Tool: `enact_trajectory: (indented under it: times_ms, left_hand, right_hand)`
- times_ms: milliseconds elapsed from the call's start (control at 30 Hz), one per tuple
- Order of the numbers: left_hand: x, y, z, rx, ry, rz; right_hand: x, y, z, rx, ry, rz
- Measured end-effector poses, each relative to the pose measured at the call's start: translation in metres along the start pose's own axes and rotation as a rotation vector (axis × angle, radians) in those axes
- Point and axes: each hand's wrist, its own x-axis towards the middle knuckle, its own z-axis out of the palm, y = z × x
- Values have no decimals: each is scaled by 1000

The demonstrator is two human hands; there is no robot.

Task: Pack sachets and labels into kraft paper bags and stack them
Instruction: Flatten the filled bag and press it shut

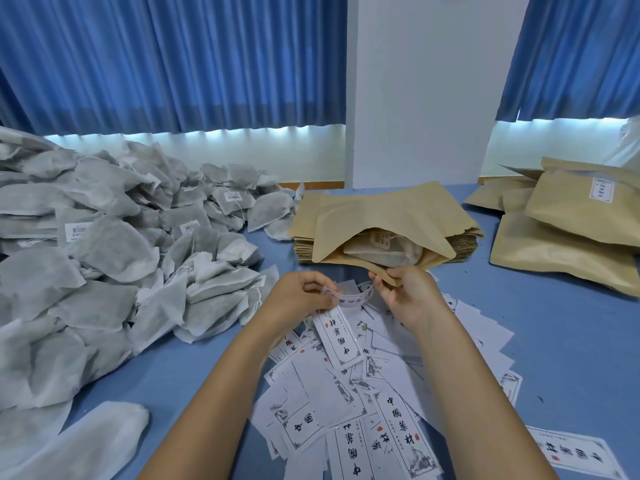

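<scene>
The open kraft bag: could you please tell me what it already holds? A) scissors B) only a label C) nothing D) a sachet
D: a pale sachet shows inside the mouth of the open kraft bag; the label is outside, pinched between left hand and right hand.

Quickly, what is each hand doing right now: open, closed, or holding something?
Left hand: pinches one end of the curled label.
Right hand: pinches the lower lip of the open kraft bag and seems to touch the label's other end.
</scene>
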Motion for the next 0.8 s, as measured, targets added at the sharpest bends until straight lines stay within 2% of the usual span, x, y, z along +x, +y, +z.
enact_trajectory:
  times_ms: [167,200,300,333,467,667,700,733,800]
  left_hand:
    - [-1,2,-1,-146,-4,-52]
    - [-2,3,-1,-130,25,-45]
    - [-4,6,1,118,183,88]
    - [-5,8,1,103,197,127]
    - [-7,18,5,-233,196,169]
    - [-7,44,55,-664,-11,41]
    - [-2,46,62,-603,17,40]
    - [5,49,66,-412,92,56]
    - [18,55,72,206,268,152]
  right_hand:
    - [0,0,-1,-23,-7,5]
    - [0,0,-1,-30,-6,6]
    - [-2,-1,0,-47,5,9]
    - [-2,-2,0,-56,11,8]
    - [-2,-1,0,-92,9,10]
    - [1,3,2,-230,-8,-84]
    - [1,4,3,-243,-7,-95]
    - [-1,5,4,-241,-5,-99]
    - [-2,5,5,-219,3,-86]
